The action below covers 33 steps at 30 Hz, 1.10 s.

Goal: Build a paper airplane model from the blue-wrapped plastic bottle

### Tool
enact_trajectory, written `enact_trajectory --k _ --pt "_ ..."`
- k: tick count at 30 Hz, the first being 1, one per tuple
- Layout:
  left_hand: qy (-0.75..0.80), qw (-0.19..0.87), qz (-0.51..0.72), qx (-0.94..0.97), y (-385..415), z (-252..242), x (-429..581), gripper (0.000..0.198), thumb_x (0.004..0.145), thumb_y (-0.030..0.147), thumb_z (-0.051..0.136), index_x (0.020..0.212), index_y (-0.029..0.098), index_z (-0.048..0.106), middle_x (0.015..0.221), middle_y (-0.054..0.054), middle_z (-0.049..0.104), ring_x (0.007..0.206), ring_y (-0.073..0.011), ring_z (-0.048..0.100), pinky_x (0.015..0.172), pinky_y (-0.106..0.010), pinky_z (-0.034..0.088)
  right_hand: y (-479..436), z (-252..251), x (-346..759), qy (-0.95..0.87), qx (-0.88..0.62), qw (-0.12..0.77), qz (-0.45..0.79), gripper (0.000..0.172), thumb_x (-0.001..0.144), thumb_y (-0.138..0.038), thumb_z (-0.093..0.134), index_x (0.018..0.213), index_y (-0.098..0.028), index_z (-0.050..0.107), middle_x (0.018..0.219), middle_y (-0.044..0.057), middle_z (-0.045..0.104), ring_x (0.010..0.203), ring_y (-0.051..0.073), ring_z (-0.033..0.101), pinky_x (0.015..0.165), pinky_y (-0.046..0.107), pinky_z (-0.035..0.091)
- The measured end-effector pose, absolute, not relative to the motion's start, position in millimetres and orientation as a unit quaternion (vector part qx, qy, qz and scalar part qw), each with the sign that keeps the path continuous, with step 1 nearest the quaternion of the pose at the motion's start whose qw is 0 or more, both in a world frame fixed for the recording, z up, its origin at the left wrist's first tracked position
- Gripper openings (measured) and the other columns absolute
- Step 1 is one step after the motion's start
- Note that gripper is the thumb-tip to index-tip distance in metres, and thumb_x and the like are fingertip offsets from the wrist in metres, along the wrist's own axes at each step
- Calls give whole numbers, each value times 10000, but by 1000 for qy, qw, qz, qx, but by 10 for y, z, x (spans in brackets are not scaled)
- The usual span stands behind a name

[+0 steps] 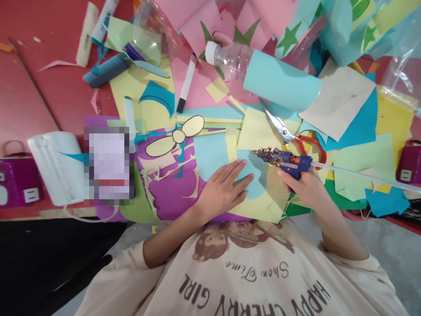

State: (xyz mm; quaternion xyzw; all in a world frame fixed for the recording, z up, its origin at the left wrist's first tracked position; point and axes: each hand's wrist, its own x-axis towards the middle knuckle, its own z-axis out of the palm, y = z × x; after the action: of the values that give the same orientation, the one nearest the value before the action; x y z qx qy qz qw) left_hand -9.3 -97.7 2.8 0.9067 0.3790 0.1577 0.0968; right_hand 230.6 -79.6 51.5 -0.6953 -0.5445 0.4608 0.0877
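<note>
My right hand (304,186) grips a blue hot glue gun (289,160) with a long clear glue stick (358,174) running out of its back. The nozzle points left, close over the upper edge of a light blue sheet of paper (256,182). On that sheet my left hand (226,186) lies flat, fingers spread. Just above the gun are red-handled scissors (286,134), blades apart. A pale yellow paper bow shape (179,136) with dark outlines lies up and left of my left hand, on purple paper scraps (174,188).
A clear plastic bottle (230,59) wrapped in light blue paper (279,81) lies across the back. A marker (186,83), a phone with a blurred screen (109,162) and a white face mask (57,166) are to the left. Colored paper scraps cover much of the red table (29,92).
</note>
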Motion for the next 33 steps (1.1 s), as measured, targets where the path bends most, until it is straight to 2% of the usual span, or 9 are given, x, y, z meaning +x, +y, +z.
enact_trajectory --k 9,24,33 --pt "380 97 155 907 -979 33 -91 337 893 283 572 1219 210 612 1360 -175 584 1281 -298 559 1022 -417 489 -805 542 2344 -554 -692 90 454 358 838 -457 517 557 -243 463 447 -17 537 449 151 524 518 290 446" --pt "379 104 159 906 -982 20 -96 344 892 280 574 1227 209 606 1368 -175 577 1292 -297 546 1025 -423 484 -839 578 2429 -513 -718 101 459 332 809 -467 559 579 -241 481 454 -23 524 439 152 514 495 295 441" --pt "379 102 162 906 -983 25 -97 339 888 282 579 1216 202 610 1362 -179 581 1286 -298 552 1019 -421 488 -879 549 2512 -505 -730 99 451 345 821 -464 569 565 -243 503 450 -16 543 501 180 592 540 302 469"
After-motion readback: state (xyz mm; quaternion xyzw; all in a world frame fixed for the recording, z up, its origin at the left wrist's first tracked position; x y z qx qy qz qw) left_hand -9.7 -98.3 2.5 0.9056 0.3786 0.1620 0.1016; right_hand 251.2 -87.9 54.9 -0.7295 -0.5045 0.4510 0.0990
